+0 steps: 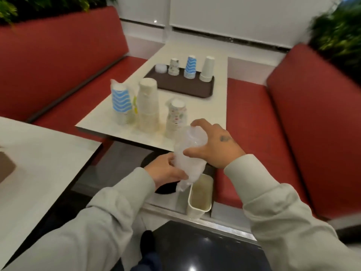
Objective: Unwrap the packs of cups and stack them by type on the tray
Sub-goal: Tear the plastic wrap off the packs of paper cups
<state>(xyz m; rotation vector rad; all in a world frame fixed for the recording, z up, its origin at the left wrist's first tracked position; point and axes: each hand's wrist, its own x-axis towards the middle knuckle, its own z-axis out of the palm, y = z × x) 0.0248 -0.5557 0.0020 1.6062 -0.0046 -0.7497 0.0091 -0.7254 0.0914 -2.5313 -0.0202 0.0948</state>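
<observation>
Near edge: blue pack (121,106), white pack (147,108) and patterned pack (175,118) stand in a row.
Right side: bare table (213,114) strip, open up to the tray (175,89).

left grip (166,171): curled, low | right grip (213,147): clasping above (fingers spread)

A wrapped pack of clear plastic cups (188,153) hangs tilted just off the near edge of the white rectangular table (207,114). The left hand (166,169) grips its lower end and the right hand (213,147) curls its fingers (201,123) round the top. On the table stand a wrapped blue-waved paper cup pack (121,106), a wrapped plain cream cup pack (147,108) and a wrapped flowered cup pack (175,118). Farther back, a dark brown plastic tray (181,86) carries four short stacks. A cream rectangular bin (200,194) stands on the floor below the hands.
</observation>
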